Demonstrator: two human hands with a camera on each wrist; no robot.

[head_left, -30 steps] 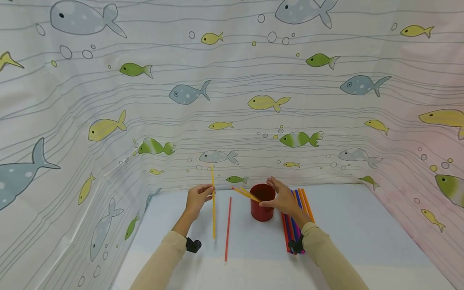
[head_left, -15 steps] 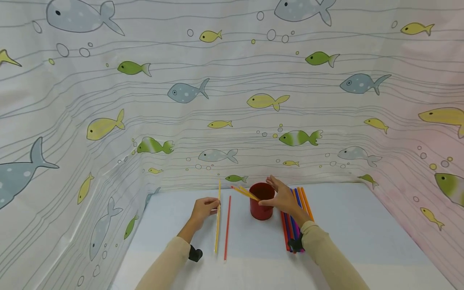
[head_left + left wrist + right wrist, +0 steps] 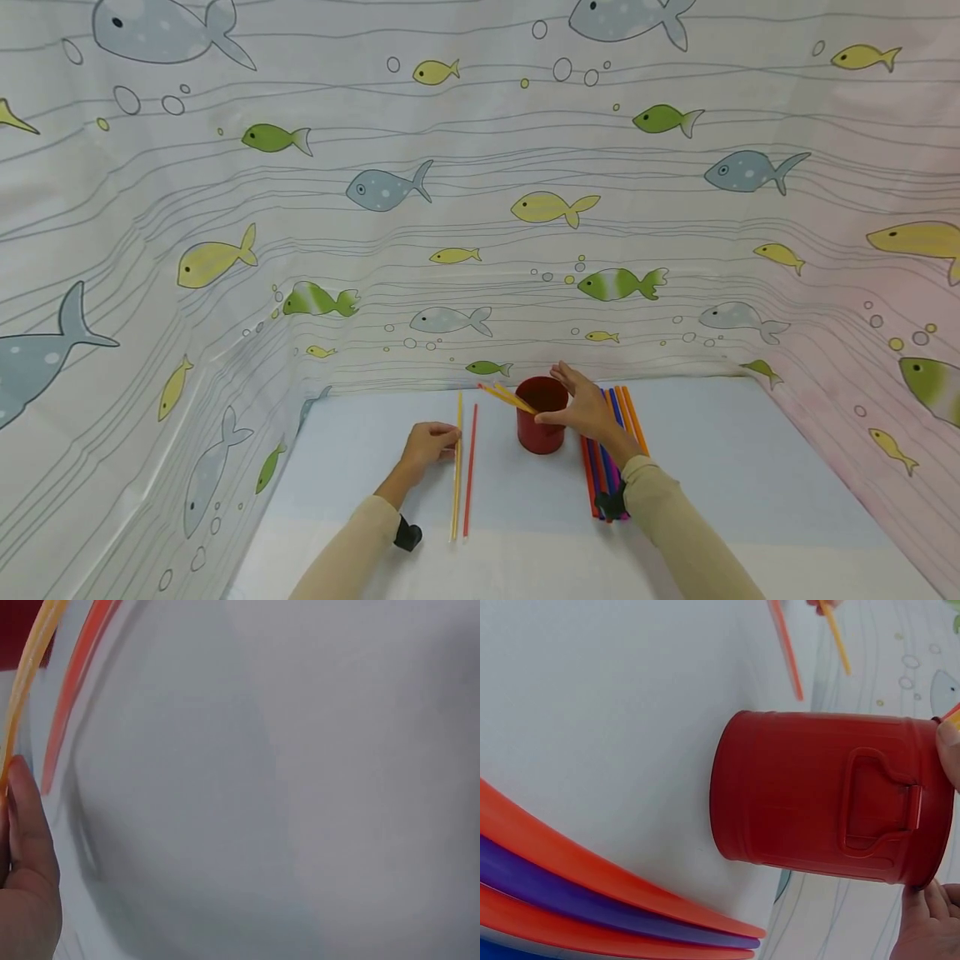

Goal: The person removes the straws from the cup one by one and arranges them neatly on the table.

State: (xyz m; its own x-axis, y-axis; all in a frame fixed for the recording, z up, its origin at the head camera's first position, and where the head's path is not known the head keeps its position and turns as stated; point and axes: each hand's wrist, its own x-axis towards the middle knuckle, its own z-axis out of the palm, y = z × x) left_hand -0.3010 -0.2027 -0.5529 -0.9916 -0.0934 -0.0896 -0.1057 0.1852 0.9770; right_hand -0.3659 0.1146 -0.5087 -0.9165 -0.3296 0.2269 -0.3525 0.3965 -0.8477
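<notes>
In the head view my left hand (image 3: 431, 446) pinches a thin yellow plastic stick (image 3: 457, 479) by its middle, its length pointing away from me. A line runs alongside its near part; I cannot tell whether that is a second stick or a shadow. Just right of it lies a red stick (image 3: 470, 479). My right hand (image 3: 588, 412) grips the rim of a small red metal bucket (image 3: 540, 440), the thumb at the near side and the fingers round the far side. The right wrist view shows a handle on the bucket's wall (image 3: 802, 795). Yellow and red sticks (image 3: 506, 397) lean out of its mouth.
Right of the bucket, partly under my right forearm, lies a row of red, blue, purple and orange sticks (image 3: 634, 417). The white tabletop (image 3: 720, 467) meets a fish-printed sheet (image 3: 637, 350) at the back and sides.
My left hand has come nearer to me and a little to the right, lowering the yellow stick to beside the red one. The right hand keeps its grip on the bucket.
</notes>
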